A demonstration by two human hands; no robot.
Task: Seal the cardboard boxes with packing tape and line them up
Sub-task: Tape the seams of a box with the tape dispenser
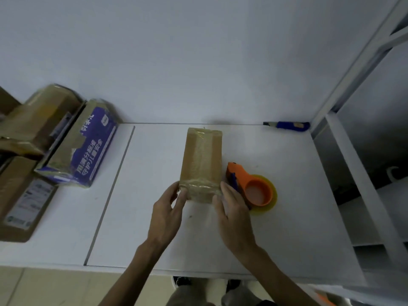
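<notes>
My left hand (167,208) holds the near left corner of the cardboard box (202,160), with the thumb on its left side and the forefinger curled against its near end. My right hand (231,208) grasps nothing. Its fingers are fairly straight and press flat against the near right corner, with the thumb along the box's right side.

The box lies flat on the white table (287,228) with its long side running away from me. A glossy strip of packing tape (199,151) runs along the middle of its top, and another band of tape wraps the near end under my fingers.

Just to the right of the box, partly behind my right hand, the orange tape dispenser (254,191) lies on the table with a yellowish roll on it. At the far edge of the table, against the wall, lies a blue utility knife (289,125).

Well off to the left stands a cluster of other boxes. A purple printed box (88,146) is nearest, with a brown box (37,120) behind it. A flat box with a label (19,202) sits closer to me. A white shelf frame (353,173) rises on the right.
</notes>
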